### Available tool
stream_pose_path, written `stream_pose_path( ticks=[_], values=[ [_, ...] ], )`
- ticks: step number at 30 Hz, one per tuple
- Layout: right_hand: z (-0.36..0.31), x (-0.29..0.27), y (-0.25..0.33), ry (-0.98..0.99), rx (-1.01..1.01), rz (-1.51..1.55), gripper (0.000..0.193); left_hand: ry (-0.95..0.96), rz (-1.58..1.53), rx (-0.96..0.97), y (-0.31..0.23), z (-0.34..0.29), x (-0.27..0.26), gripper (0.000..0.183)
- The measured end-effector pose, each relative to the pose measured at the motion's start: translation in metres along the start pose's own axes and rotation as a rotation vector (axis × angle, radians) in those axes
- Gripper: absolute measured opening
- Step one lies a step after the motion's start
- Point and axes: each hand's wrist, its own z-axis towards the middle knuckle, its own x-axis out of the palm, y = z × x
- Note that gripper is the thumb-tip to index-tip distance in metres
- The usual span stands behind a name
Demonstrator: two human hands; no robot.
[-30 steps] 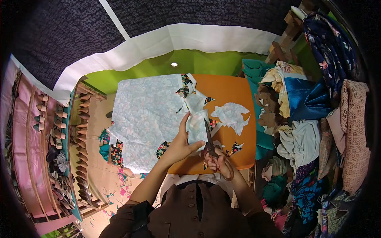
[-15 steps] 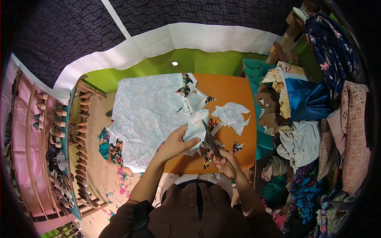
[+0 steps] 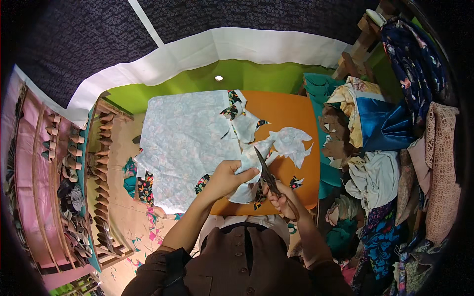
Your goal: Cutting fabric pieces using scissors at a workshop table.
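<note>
My left hand (image 3: 229, 178) pinches a pale piece of fabric (image 3: 253, 160) between thumb and fingers, just over the near part of the table. In my right hand (image 3: 282, 200) is a large pair of dark scissors (image 3: 266, 172), its blades pointing away from me along the right side of that piece. A wide sheet of pale floral cloth (image 3: 182, 133), pattern side down, covers the left of the orange table (image 3: 291, 108). Cut pieces with black floral faces (image 3: 259, 123) lie at its right edge. White scraps (image 3: 291, 143) sit to the right of the scissors.
Folded and heaped fabrics (image 3: 373, 180) fill the right side, beside a blue satin cloth (image 3: 380, 121). On the left stand racks of shoe lasts (image 3: 102, 175). Colourful offcuts (image 3: 153, 224) are strewn on the floor. Dark patterned cloth (image 3: 237, 19) hangs across the far side.
Both hands have shifted slightly to the right with the fabric piece and the scissors. The held piece has turned, and more of the black floral cloth shows beside my left hand.
</note>
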Motion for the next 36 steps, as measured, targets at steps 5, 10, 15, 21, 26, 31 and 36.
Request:
stream_pose_path(
  ticks=[5,10,15,21,26,31,36],
  values=[
    [-0.008,-0.007,-0.006,-0.019,-0.069,-0.196,0.083,0.061,-0.008,0.106,0.008,0.002,-0.009,0.024],
    [-0.016,-0.018,0.006,0.034,-0.055,-0.232,0.081,0.069,-0.020,0.051,-0.005,-0.004,-0.012,0.025],
    [-0.015,-0.035,-0.007,0.081,-0.073,-0.351,0.063,0.014,0.091,0.167,-0.006,-0.006,-0.005,0.025],
    [-0.012,-0.042,-0.010,0.139,-0.184,-0.378,0.048,0.025,0.206,0.176,-0.009,-0.006,-0.001,0.026],
    [-0.016,-0.045,0.004,0.165,-0.046,-0.397,0.049,-0.011,0.178,0.249,0.008,0.000,-0.006,0.028],
    [-0.017,-0.040,0.010,0.149,-0.030,-0.465,0.042,0.036,0.234,0.175,0.002,-0.003,-0.007,0.027],
    [-0.018,-0.031,0.020,0.127,-0.098,-0.520,0.044,0.055,0.320,0.096,-0.014,-0.009,-0.004,0.027]
  ],
)
